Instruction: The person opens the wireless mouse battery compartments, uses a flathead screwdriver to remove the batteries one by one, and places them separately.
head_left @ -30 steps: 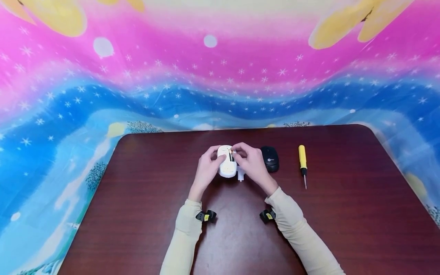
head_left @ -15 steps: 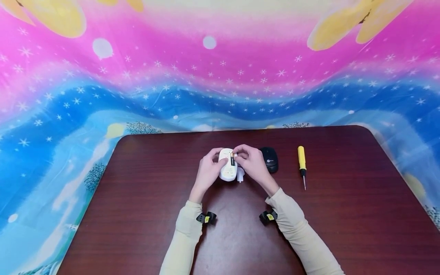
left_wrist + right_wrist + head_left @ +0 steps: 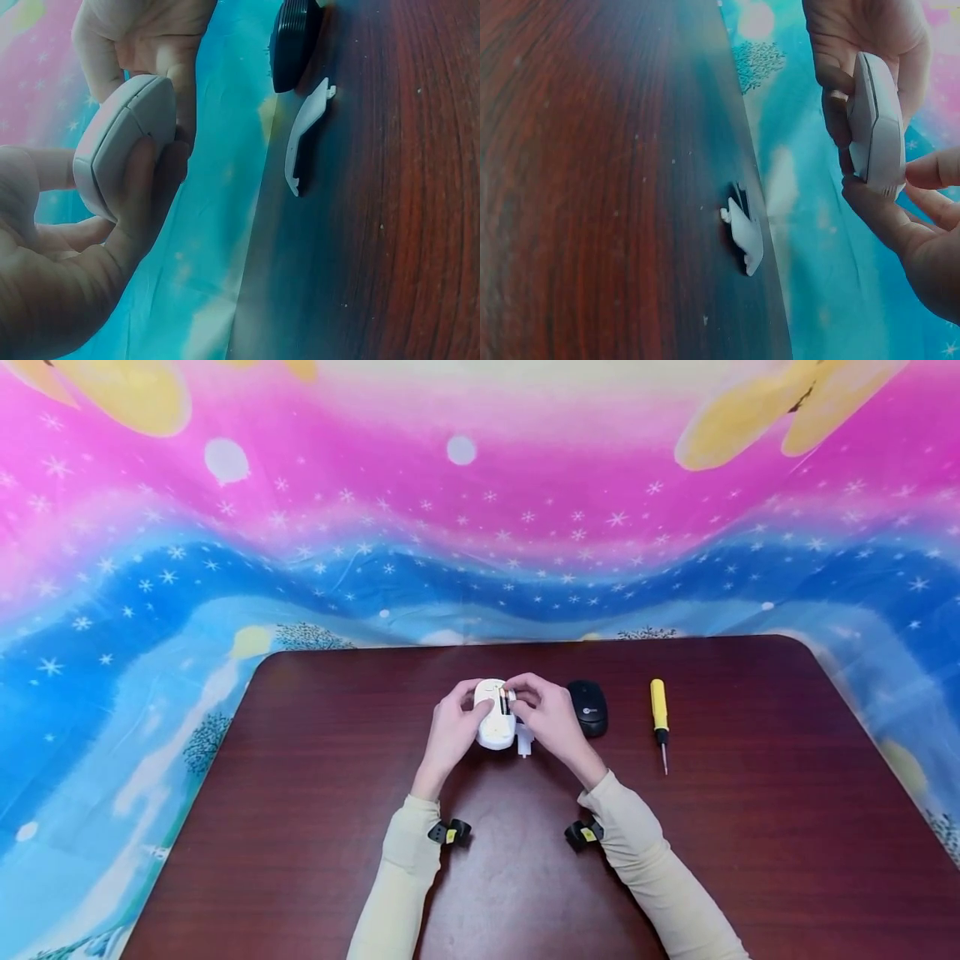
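Note:
A white computer mouse [image 3: 495, 737] is held underside up above the table, its battery slot uncovered. In the slot shows a black battery [image 3: 505, 703] with a copper-coloured end. My left hand [image 3: 452, 720] grips the mouse from the left, thumb pressed on the underside and fingers around the far side. My right hand [image 3: 552, 714] pinches the mouse's right edge beside the slot, index fingertip at the battery's upper end. In the right wrist view, the mouse [image 3: 885, 135] stands on edge between both hands. A white battery cover [image 3: 306, 135] lies on the table below.
A black mouse [image 3: 589, 708] rests just right of my right hand. Further right lies a yellow-handled screwdriver [image 3: 659, 706], tip towards me. The dark wooden table [image 3: 315, 793] ends at a patterned cloth backdrop [image 3: 450, 577].
The mouse tips slightly nearer and back again in the hands. Half a second ago more of the battery showed; now my right fingertips lie closer over it.

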A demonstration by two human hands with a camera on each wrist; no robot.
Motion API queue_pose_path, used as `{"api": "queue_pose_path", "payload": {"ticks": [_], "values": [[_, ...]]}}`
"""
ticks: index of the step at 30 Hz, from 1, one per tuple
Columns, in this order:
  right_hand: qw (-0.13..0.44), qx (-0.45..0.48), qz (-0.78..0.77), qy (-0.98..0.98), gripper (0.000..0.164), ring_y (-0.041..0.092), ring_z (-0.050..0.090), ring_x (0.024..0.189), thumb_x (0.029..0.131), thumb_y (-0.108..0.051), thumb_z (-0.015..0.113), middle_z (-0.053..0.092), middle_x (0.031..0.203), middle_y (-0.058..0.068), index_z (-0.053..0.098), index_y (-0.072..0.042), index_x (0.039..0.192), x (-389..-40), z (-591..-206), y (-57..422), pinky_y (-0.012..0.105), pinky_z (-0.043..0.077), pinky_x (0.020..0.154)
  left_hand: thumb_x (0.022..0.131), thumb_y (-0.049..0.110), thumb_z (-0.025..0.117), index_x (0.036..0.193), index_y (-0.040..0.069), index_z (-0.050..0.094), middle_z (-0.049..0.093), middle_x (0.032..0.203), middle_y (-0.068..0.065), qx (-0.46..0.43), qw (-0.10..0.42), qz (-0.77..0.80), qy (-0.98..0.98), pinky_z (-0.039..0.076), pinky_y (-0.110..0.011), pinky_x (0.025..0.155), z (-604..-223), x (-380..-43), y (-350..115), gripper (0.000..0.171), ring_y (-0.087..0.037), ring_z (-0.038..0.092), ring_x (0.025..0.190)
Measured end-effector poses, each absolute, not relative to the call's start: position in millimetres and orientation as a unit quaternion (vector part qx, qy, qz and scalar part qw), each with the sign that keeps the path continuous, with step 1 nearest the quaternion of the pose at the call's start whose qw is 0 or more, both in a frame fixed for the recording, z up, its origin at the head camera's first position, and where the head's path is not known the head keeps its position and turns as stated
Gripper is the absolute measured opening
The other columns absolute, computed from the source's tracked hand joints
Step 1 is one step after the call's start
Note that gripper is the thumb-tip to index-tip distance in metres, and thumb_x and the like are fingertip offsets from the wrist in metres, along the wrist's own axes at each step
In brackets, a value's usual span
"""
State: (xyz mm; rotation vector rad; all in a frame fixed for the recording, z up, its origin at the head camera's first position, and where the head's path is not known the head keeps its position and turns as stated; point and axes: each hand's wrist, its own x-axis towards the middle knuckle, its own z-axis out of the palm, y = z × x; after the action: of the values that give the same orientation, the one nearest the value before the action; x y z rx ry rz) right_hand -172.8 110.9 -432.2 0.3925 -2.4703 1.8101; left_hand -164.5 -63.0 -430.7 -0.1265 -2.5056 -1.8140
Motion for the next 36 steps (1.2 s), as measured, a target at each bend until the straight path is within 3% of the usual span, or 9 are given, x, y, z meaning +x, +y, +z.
{"api": "queue_pose_path", "payload": {"ticks": [4,16,21,26,36], "values": [[0.027,0.121,0.584,-0.802,0.016,0.025,0.074,0.099,0.096,0.004,0.064,0.074,0.106,0.016,0.071,0.003,0.110,-173.5,-432.1,111.5,0.036,0.058,0.085,0.095,0.010,0.069,0.127,0.000,0.069,0.074,0.113,-0.020,-0.044,0.022,-0.583,-0.811,0.057,-0.043,0.087,-429.8,-163.5,-62.5,0.034,-0.031,0.072,0.099],[0.012,0.068,0.608,-0.791,0.015,0.016,0.068,0.077,0.100,0.006,0.055,0.073,0.100,0.019,0.070,0.005,0.100,-176.2,-431.3,108.7,0.047,0.062,0.074,0.095,0.008,0.068,0.129,-0.002,0.067,0.072,0.118,-0.022,-0.074,0.019,-0.561,-0.824,0.058,-0.045,0.087,-429.1,-161.9,-62.5,0.036,-0.033,0.074,0.099],[-0.001,0.061,0.639,-0.767,0.013,0.018,0.070,0.088,0.101,0.004,0.055,0.072,0.106,0.020,0.067,0.005,0.106,-175.9,-429.2,108.1,0.037,0.061,0.076,0.096,0.011,0.069,0.129,-0.001,0.068,0.073,0.116,-0.021,-0.064,0.026,-0.563,-0.823,0.057,-0.044,0.087,-428.1,-163.0,-61.4,0.035,-0.031,0.073,0.098],[0.003,0.085,0.635,-0.768,0.019,0.025,0.072,0.106,0.101,-0.002,0.063,0.073,0.114,0.019,0.071,0.002,0.118,-173.2,-429.1,108.7,0.031,0.059,0.085,0.095,0.010,0.070,0.127,0.000,0.068,0.074,0.113,-0.020,-0.034,0.031,-0.588,-0.808,0.055,-0.040,0.087,-428.5,-163.7,-61.2,0.034,-0.031,0.071,0.101],[0.036,0.096,0.621,-0.777,0.019,0.024,0.073,0.103,0.099,-0.006,0.069,0.075,0.112,0.016,0.077,-0.001,0.115,-170.8,-430.2,111.0,0.027,0.058,0.083,0.095,0.011,0.070,0.128,0.000,0.068,0.074,0.112,-0.018,-0.025,0.021,-0.609,-0.792,0.051,-0.027,0.074,-431.2,-162.8,-61.4,0.034,-0.026,0.068,0.097]]}}
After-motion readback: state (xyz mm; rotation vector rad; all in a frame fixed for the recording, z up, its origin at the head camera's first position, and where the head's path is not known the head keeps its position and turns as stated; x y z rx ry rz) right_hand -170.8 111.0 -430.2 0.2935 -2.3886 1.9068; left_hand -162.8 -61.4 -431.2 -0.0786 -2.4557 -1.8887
